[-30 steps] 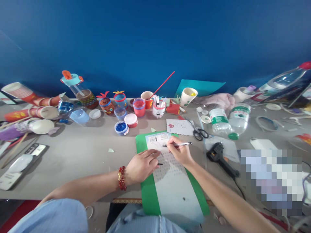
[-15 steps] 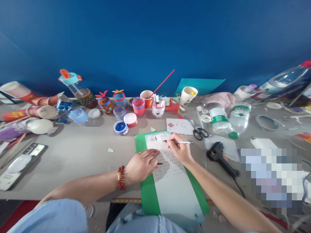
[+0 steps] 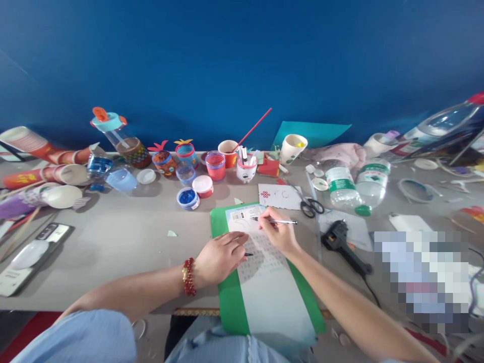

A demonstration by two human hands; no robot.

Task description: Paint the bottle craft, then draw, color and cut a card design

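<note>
A white printed sheet (image 3: 270, 290) lies on a green mat (image 3: 229, 297) at the table's near edge. My right hand (image 3: 280, 234) is closed on a thin silver pen (image 3: 278, 221), its tip touching the sheet's upper part. My left hand (image 3: 221, 257), with a red bead bracelet at the wrist, rests on the sheet's left edge; its fingers curl over a small dark object I cannot make out.
Black scissors (image 3: 312, 206) and a white card (image 3: 279, 196) lie beyond the mat. A black glue gun (image 3: 342, 242) sits to the right, near two lying water bottles (image 3: 355, 186). Paint pots (image 3: 196, 191), cups and a pen holder (image 3: 246, 169) line the back. Paper tubes clutter the left.
My right hand and the pen have shifted slightly up and left over the sheet. My left hand has stayed in place.
</note>
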